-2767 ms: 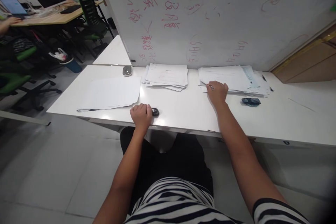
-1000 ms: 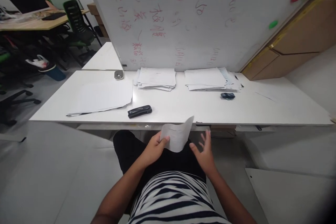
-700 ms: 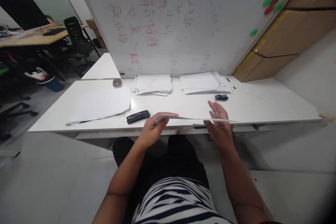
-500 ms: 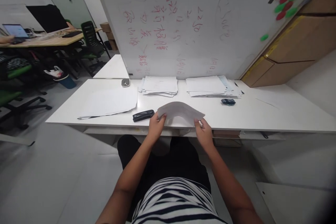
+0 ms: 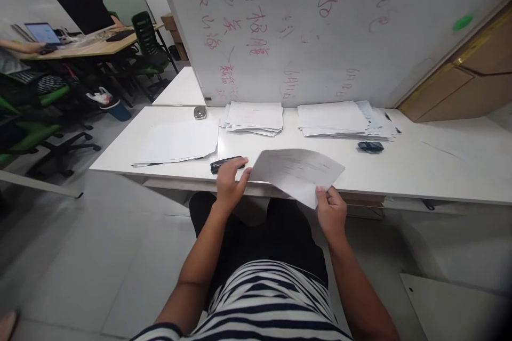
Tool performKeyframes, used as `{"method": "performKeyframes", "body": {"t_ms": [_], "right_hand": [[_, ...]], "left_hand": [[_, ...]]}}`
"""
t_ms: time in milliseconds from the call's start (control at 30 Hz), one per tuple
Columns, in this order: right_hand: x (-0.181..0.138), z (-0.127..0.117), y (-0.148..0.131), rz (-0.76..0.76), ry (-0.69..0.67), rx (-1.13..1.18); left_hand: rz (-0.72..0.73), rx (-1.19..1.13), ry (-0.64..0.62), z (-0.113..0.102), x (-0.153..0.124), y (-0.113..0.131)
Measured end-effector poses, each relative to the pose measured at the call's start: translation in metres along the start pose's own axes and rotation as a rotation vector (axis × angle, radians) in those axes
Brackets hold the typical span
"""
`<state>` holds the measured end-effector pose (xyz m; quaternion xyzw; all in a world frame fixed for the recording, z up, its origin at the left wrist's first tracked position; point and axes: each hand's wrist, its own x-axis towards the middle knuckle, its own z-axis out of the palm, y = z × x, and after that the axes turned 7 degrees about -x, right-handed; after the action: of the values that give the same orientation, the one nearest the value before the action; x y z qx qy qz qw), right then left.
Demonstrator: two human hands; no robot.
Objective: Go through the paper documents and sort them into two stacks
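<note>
Pinched at its near right corner by my right hand (image 5: 331, 212), a printed sheet of paper (image 5: 298, 173) tilts over the desk's front edge. Whether it is one sheet or several I cannot tell. My left hand (image 5: 232, 184) is off the paper, thumb and fingers apart, just left of its left edge. Partly behind those fingers lies a black stapler (image 5: 219, 164) on the desk. Further left rests a wide stack of white paper (image 5: 180, 140).
On the white desk (image 5: 256, 144), two paper piles (image 5: 256, 116) (image 5: 336, 119) lie against the whiteboard (image 5: 280, 32). A dark small object (image 5: 370, 147) sits at right, a grey rounded device (image 5: 200, 112) at back left. Cardboard boxes (image 5: 452, 96) stand right. Another person's arm (image 5: 24, 47) shows far left.
My left hand has let go of the paper and opened beside it. The sheet, bent between both hands before, now lies flatter in my right hand. The view has shifted.
</note>
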<state>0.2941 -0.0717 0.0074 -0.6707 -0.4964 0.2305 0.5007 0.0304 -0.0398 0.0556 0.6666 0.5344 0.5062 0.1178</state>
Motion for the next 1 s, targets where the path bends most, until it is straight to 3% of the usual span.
{"method": "performKeyframes", "body": {"t_ms": [67, 133, 267, 700, 1000], "right_hand": [[-0.003, -0.004, 0.004, 0.154, -0.09, 0.245], [-0.006, -0.007, 0.007, 0.295, -0.183, 0.438], [-0.011, -0.009, 0.006, 0.466, -0.323, 0.531], [-0.01, 0.002, -0.012, 0.525, -0.472, 0.553], [-0.008, -0.002, -0.007, 0.524, -0.46, 0.546]], "left_hand": [[0.043, 0.243, -0.029, -0.008, 0.009, -0.016], [-0.011, 0.392, -0.112, -0.013, 0.017, -0.033], [-0.08, 0.41, -0.197, -0.015, 0.019, -0.055], [-0.095, 0.307, -0.266, -0.023, 0.021, -0.05], [-0.134, 0.286, -0.285, -0.024, 0.023, -0.048]]}}
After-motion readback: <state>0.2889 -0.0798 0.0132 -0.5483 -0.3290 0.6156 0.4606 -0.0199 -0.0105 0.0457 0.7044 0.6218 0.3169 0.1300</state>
